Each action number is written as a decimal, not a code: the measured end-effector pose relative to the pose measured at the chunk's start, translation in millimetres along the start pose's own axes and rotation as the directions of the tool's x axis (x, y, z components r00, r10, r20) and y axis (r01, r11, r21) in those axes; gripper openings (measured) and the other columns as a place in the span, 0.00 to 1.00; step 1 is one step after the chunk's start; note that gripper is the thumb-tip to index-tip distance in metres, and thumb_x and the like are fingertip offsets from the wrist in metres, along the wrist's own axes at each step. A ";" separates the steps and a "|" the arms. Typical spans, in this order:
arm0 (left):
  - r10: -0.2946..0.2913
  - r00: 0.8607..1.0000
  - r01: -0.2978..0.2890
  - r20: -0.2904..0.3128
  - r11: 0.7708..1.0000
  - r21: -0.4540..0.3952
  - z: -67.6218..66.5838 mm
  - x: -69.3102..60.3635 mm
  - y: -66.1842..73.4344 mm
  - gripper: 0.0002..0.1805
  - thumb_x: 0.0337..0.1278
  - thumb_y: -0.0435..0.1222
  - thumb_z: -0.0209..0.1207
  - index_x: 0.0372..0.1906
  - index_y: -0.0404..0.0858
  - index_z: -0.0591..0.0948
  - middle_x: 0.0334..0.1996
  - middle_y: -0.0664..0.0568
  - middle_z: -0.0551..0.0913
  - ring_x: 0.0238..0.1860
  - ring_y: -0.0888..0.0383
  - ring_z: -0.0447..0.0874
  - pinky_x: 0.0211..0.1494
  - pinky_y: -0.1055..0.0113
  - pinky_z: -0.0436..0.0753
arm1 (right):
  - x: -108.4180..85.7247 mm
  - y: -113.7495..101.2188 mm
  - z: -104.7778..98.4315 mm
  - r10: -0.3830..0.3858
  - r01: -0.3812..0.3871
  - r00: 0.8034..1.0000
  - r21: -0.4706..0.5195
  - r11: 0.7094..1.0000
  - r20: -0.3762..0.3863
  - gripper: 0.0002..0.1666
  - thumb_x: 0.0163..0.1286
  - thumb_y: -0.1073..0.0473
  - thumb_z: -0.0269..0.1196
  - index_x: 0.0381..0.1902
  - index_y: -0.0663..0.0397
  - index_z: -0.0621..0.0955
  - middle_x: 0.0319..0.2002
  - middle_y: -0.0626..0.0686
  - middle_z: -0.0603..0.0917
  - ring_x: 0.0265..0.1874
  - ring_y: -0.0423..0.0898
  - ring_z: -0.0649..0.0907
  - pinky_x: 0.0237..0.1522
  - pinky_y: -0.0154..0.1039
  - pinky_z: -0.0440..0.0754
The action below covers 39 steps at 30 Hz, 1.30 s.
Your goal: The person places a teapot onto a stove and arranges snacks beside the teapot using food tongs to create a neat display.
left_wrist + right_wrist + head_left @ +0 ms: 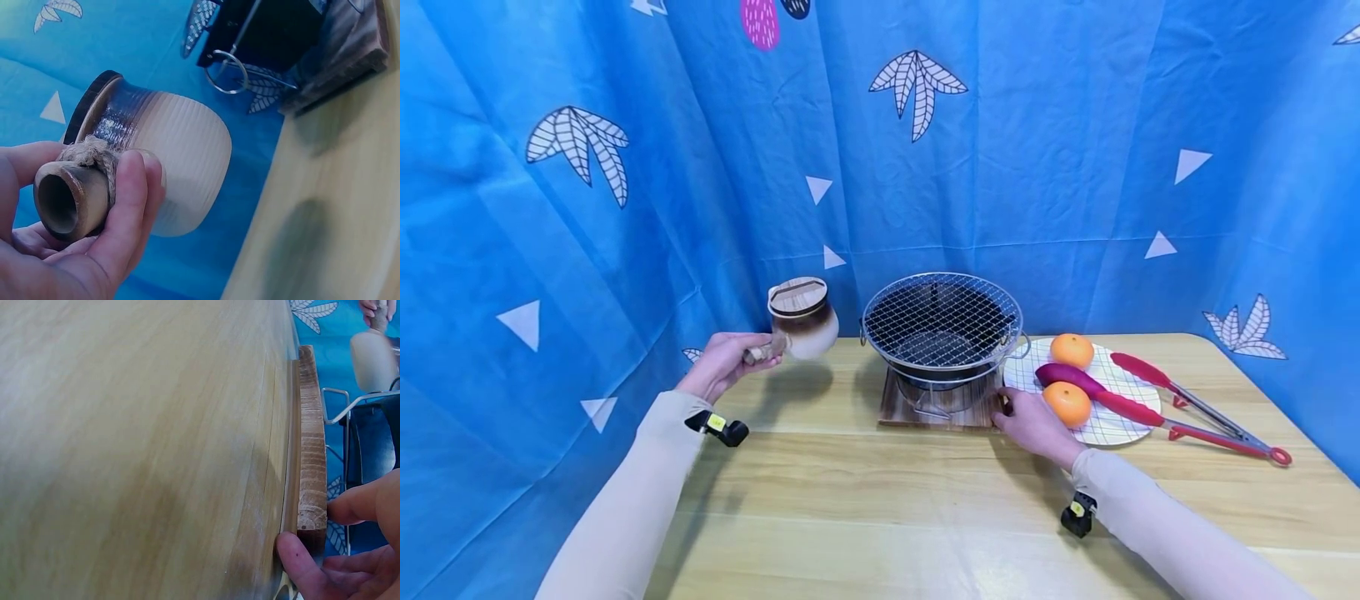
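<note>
Left hand (pixel 727 362) is gripping the pot (pixel 808 332) by its handle (pixel 95 195); right hand (pixel 1037 427) is pinching the board (pixel 312 440) at four o'clock, perhaps steadying it.

We see soft shadows across a brightly lit table (pixel 850 492), glints on the pot (pixel 181 144), and a hazy right wrist view.

the near table (pixel 880 517) leaves room to pass, but the grill (pixel 942 325) stands between pot (pixel 811 333) and plate (pixel 1122 383).
</note>
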<state>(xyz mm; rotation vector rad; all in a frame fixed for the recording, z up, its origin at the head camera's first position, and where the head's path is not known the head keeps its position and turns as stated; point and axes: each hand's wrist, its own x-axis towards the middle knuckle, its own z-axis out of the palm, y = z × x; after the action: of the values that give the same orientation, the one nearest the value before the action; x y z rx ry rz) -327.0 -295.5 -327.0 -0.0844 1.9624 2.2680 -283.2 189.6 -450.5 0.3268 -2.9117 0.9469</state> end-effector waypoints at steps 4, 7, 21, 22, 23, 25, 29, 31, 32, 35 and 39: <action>-0.002 1.000 0.002 -0.002 1.000 0.027 6.6 -2.7 9.6 0.17 0.64 0.26 0.61 0.57 0.26 0.77 0.42 0.47 0.83 0.41 0.53 0.89 0.51 0.60 0.87 | 0.0 0.0 0.1 -0.001 0.001 1.000 -0.007 1.000 -0.005 0.30 0.66 0.60 0.64 0.64 0.67 0.76 0.32 0.54 0.83 0.25 0.46 0.78 0.26 0.39 0.74; -0.006 1.000 0.006 -0.005 0.999 0.040 11.8 -3.3 16.2 0.25 0.65 0.26 0.60 0.64 0.22 0.70 0.43 0.46 0.82 0.41 0.52 0.89 0.51 0.60 0.87 | -0.1 -0.1 0.0 0.000 0.000 1.000 -0.011 1.000 -0.008 0.30 0.65 0.59 0.64 0.64 0.66 0.76 0.34 0.55 0.84 0.26 0.46 0.78 0.27 0.39 0.75; -0.032 0.999 0.032 0.000 0.996 0.089 33.2 -0.7 47.4 0.29 0.68 0.29 0.58 0.69 0.24 0.65 0.56 0.41 0.73 0.42 0.52 0.90 0.52 0.63 0.86 | -1.1 -3.8 -1.5 0.017 -0.017 1.000 0.008 1.000 0.008 0.32 0.67 0.60 0.64 0.67 0.67 0.73 0.33 0.56 0.83 0.22 0.45 0.76 0.24 0.39 0.73; -0.034 0.999 0.034 -0.001 0.995 0.098 35.2 -0.6 50.0 0.30 0.68 0.29 0.59 0.70 0.24 0.64 0.56 0.41 0.73 0.42 0.51 0.90 0.52 0.63 0.86 | -1.0 -3.9 -1.6 0.018 -0.019 1.000 0.008 1.000 0.011 0.32 0.67 0.60 0.64 0.67 0.67 0.73 0.32 0.55 0.82 0.21 0.45 0.76 0.24 0.40 0.73; -0.036 0.999 0.037 -0.006 0.994 0.101 37.3 -0.3 52.4 0.31 0.68 0.30 0.59 0.71 0.24 0.64 0.57 0.40 0.72 0.43 0.51 0.90 0.52 0.63 0.86 | -0.9 -3.8 -1.6 0.019 -0.019 1.000 0.007 1.000 0.014 0.33 0.67 0.59 0.64 0.67 0.67 0.73 0.30 0.55 0.82 0.21 0.45 0.76 0.23 0.40 0.73; -0.038 0.999 0.039 -0.004 0.994 0.099 41.6 0.4 56.9 0.32 0.68 0.31 0.59 0.72 0.25 0.63 0.59 0.41 0.71 0.45 0.50 0.89 0.54 0.63 0.85 | -0.6 -3.1 -1.6 0.017 -0.017 1.000 0.004 1.000 0.013 0.33 0.67 0.59 0.64 0.67 0.67 0.73 0.28 0.54 0.80 0.20 0.45 0.75 0.23 0.40 0.72; -0.037 0.999 0.037 0.001 0.996 0.083 50.3 1.4 64.0 0.32 0.68 0.31 0.59 0.72 0.26 0.63 0.61 0.41 0.70 0.45 0.51 0.88 0.56 0.61 0.85 | -0.7 -1.9 -1.8 0.007 -0.007 1.000 -0.005 1.000 0.004 0.32 0.67 0.59 0.64 0.67 0.67 0.73 0.25 0.53 0.78 0.20 0.45 0.75 0.23 0.40 0.71; -0.037 0.999 0.036 0.008 0.996 0.080 54.3 1.8 66.5 0.31 0.69 0.30 0.58 0.72 0.26 0.64 0.61 0.40 0.70 0.45 0.52 0.88 0.56 0.60 0.85 | -1.0 -1.9 -1.7 0.003 -0.003 1.000 -0.004 1.000 0.002 0.33 0.67 0.59 0.64 0.67 0.67 0.73 0.25 0.52 0.78 0.20 0.45 0.75 0.23 0.40 0.71; -0.039 0.999 0.038 0.012 0.996 0.082 56.3 1.8 67.7 0.31 0.69 0.30 0.58 0.72 0.26 0.64 0.61 0.40 0.70 0.44 0.51 0.88 0.55 0.61 0.85 | -1.2 -2.0 -1.7 0.005 -0.005 1.000 0.001 1.000 0.006 0.33 0.67 0.59 0.64 0.67 0.67 0.73 0.24 0.52 0.78 0.19 0.45 0.75 0.22 0.39 0.72; -0.044 0.999 0.043 0.011 0.995 0.089 62.7 2.0 70.6 0.30 0.69 0.31 0.59 0.71 0.27 0.66 0.61 0.37 0.71 0.44 0.49 0.89 0.54 0.61 0.85 | -1.4 -2.1 -1.2 0.005 -0.005 1.000 0.008 1.000 0.012 0.33 0.67 0.60 0.64 0.67 0.68 0.73 0.24 0.52 0.78 0.18 0.44 0.74 0.22 0.39 0.72; -0.041 0.999 0.040 0.012 0.994 0.098 71.7 2.3 73.8 0.29 0.68 0.32 0.60 0.70 0.28 0.68 0.62 0.36 0.71 0.42 0.48 0.90 0.53 0.61 0.85 | -1.2 -1.9 -0.7 0.009 -0.009 1.000 0.004 1.000 0.013 0.33 0.67 0.59 0.63 0.68 0.68 0.72 0.23 0.52 0.77 0.18 0.44 0.74 0.21 0.39 0.72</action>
<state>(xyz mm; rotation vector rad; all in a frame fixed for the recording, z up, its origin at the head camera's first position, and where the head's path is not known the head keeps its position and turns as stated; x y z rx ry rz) -336.3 -234.8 -244.4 -0.0965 2.0413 2.1384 -281.6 188.7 -449.0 0.3220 -2.9254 0.9558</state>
